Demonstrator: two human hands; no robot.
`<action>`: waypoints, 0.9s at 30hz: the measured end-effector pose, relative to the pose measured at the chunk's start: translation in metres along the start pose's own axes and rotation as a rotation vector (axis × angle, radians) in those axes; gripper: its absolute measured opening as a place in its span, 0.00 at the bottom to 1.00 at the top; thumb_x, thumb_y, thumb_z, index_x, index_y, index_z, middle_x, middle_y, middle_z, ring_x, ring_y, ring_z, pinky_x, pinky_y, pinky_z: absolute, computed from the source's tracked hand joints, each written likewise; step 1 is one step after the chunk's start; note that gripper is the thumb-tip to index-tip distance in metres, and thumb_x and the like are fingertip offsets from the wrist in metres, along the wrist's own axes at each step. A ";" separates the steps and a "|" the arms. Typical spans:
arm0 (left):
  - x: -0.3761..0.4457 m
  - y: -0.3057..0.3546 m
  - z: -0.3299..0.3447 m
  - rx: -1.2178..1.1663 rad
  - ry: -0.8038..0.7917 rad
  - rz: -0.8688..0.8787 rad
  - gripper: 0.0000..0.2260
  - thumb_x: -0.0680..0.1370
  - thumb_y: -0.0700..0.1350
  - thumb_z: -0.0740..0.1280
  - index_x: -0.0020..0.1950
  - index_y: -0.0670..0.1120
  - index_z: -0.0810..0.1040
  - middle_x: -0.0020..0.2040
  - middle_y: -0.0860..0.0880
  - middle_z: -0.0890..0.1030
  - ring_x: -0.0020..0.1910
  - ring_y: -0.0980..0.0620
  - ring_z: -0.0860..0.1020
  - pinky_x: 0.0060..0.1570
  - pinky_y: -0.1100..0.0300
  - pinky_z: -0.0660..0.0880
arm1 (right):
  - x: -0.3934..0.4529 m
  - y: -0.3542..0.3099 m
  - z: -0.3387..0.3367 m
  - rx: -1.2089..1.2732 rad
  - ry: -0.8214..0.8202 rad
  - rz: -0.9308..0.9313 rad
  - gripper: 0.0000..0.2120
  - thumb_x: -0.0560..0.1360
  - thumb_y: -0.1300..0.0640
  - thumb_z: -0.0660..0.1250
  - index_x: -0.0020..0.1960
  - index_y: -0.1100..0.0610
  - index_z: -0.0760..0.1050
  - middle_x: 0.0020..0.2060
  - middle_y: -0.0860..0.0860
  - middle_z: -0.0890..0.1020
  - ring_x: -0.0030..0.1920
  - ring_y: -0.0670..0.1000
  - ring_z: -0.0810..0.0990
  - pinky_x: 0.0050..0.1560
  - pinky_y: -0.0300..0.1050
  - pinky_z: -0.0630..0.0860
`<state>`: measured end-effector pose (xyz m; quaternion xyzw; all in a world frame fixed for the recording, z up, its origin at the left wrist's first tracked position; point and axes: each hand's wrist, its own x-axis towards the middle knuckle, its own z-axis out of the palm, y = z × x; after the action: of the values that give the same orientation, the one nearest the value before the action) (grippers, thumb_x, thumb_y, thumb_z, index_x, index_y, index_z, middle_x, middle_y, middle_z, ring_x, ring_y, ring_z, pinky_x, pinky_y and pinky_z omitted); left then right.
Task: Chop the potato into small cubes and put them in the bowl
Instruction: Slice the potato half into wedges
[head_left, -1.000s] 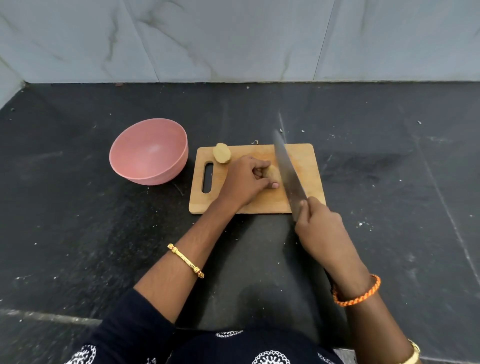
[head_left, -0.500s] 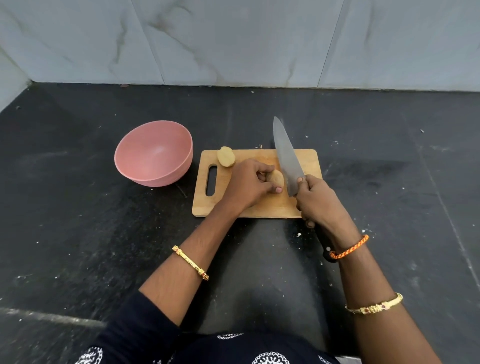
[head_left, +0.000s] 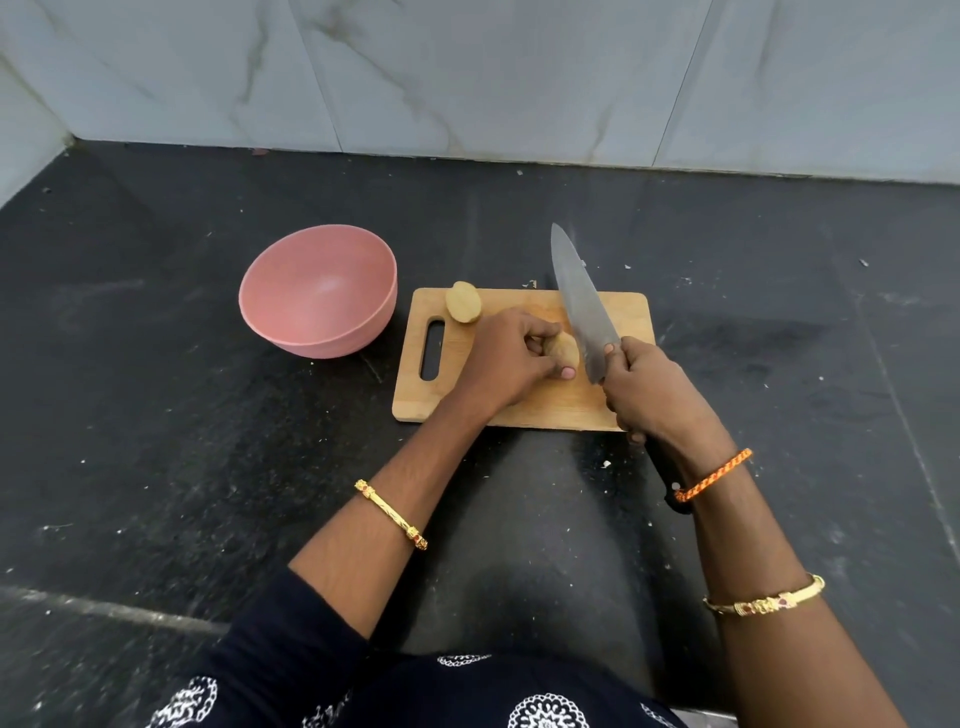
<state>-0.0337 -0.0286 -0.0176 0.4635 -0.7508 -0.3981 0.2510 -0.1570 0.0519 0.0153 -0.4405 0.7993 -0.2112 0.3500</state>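
Left hand (head_left: 506, 358) lay on the wooden chopping board (head_left: 535, 405), fingers curled over and gripping a potato half (head_left: 566, 349); thumb tip showed at the near side of the piece. Right hand (head_left: 649, 395) was wrapped tight round the black handle of a chef's knife (head_left: 582, 306), forefinger up against the heel of the blade. Blade ran away from the right hand toward the wall, tip out past the far edge of the board, its flat side just beside the held potato half; contact with the potato could not be made out. A second potato half (head_left: 464, 302) sat cut face up at the board's far corner, just beyond the left hand, near the handle slot. Pink bowl (head_left: 318, 291) stood on the dark desk (head_left: 156, 415) to the left of the left hand, close beside the board, nothing seen inside. Pale crumbs were scattered on the desk around the board.
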 end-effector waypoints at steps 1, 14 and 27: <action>0.000 0.000 0.000 -0.005 0.005 0.001 0.26 0.62 0.42 0.79 0.58 0.40 0.79 0.50 0.48 0.80 0.44 0.55 0.76 0.45 0.67 0.75 | 0.001 -0.001 0.000 -0.035 0.000 -0.008 0.15 0.83 0.51 0.49 0.58 0.59 0.70 0.40 0.56 0.76 0.28 0.51 0.73 0.23 0.42 0.71; -0.003 -0.002 -0.002 -0.023 0.010 0.006 0.24 0.64 0.40 0.78 0.59 0.41 0.78 0.49 0.47 0.81 0.43 0.57 0.75 0.41 0.74 0.72 | -0.054 0.016 0.028 -0.117 0.014 0.064 0.12 0.83 0.50 0.49 0.50 0.57 0.66 0.41 0.58 0.74 0.44 0.60 0.76 0.46 0.52 0.74; -0.005 -0.002 -0.003 0.034 -0.064 -0.022 0.26 0.64 0.42 0.78 0.61 0.41 0.77 0.53 0.46 0.81 0.41 0.61 0.72 0.37 0.74 0.68 | -0.034 0.015 0.002 0.011 0.101 0.035 0.15 0.82 0.51 0.51 0.41 0.54 0.69 0.38 0.56 0.77 0.38 0.57 0.76 0.39 0.50 0.77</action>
<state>-0.0280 -0.0260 -0.0180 0.4631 -0.7599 -0.4025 0.2146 -0.1511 0.0891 0.0166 -0.4134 0.8224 -0.2314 0.3151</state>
